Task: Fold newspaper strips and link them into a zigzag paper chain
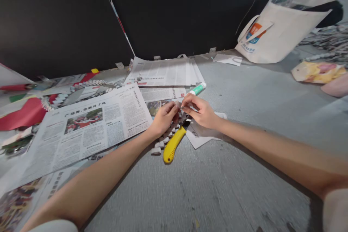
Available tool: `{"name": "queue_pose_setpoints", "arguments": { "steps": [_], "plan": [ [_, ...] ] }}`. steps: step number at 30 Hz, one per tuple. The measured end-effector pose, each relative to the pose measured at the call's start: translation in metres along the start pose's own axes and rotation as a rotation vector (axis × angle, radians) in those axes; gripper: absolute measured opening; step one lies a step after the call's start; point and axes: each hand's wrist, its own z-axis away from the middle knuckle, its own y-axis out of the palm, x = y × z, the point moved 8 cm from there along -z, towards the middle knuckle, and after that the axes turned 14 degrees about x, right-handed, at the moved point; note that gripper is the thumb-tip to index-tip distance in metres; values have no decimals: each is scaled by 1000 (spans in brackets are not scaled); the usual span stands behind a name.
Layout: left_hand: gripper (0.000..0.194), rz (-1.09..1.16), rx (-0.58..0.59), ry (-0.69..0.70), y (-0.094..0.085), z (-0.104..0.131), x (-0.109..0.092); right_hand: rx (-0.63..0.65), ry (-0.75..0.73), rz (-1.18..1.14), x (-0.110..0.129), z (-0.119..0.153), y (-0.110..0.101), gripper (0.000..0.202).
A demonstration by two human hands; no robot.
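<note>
- Head view looks down on a grey bench (244, 123) with both bare forearms reaching forward from the near edge and meeting near its middle.
- The left hand (164, 116) comes in from the near left corner, wrist nearly straight, knuckles up, fingers curled down and thumb pressed toward the right hand; its grip is pinched on a small folded paper piece (181, 107).
- The right hand (199, 110) comes in from the near right corner, forearm lying low over the bench, wrist bent slightly inward, thumb and forefinger closed on the same folded paper piece from the other side.
- The folded paper piece is held just above the bench, between the two sets of fingertips, which touch or nearly touch each other.
- Under the hands lies a chain of folded newspaper pieces (163, 141), running toward the near edge.
- A yellow utility knife (174, 145) lies on the bench just beside that chain, below the right hand's wrist, untouched.
- A green-and-white glue tube (198, 88) lies just beyond the right hand, toward the far edge.
- An open newspaper (87, 127) covers the left side of the bench; more newspaper sheets (165, 72) lie by the far edge.
- A cloth tote bag (280, 29) stands at the far right corner.
</note>
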Motion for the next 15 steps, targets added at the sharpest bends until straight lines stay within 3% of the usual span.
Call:
{"name": "queue_pose_setpoints", "arguments": {
  "steps": [15],
  "plan": [
    [29,194,25,22,2,3,-5,-34,-36,-5,4,1,-3,4]
  ]
}}
